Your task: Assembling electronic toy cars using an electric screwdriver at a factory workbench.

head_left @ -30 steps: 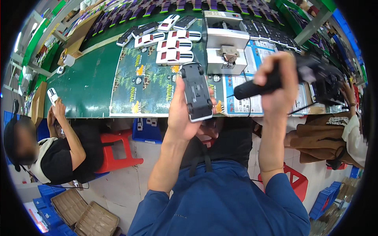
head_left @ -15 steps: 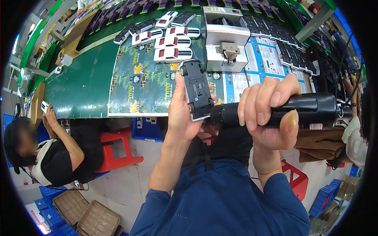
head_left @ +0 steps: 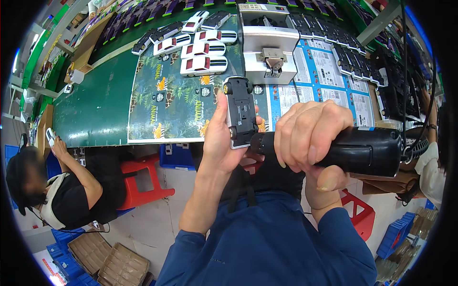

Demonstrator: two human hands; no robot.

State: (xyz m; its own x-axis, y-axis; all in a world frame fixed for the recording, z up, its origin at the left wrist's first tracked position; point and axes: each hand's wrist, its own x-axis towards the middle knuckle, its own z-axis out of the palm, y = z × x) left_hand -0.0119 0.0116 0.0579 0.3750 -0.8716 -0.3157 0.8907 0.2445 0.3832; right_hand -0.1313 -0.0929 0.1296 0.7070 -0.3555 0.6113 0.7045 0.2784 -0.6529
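In my left hand (head_left: 217,138) a toy car (head_left: 241,110) is held bottom up, its black underside facing me and a white body edge showing. The fingers wrap its sides, with the thumb along the left. My right hand (head_left: 310,136) grips a black electric screwdriver (head_left: 367,151) that lies roughly level. Its nose meets the car's lower right end; the bit itself is hidden. Beyond the car, several white toy cars (head_left: 204,66) with dark stripes stand on the printed sheet, and a few dark-bottomed ones (head_left: 167,31) lie bottom up.
A metal screw feeder box (head_left: 269,50) stands behind the held car. Rows of upturned cars (head_left: 350,64) lie at the right. A cable hangs at the screwdriver's rear. On the left, a person (head_left: 71,181) holds a white car near a red stool (head_left: 143,181).
The screwdriver's rear end has dropped slightly and my right hand has shifted a little left on it. The car sits more upright in my left hand.
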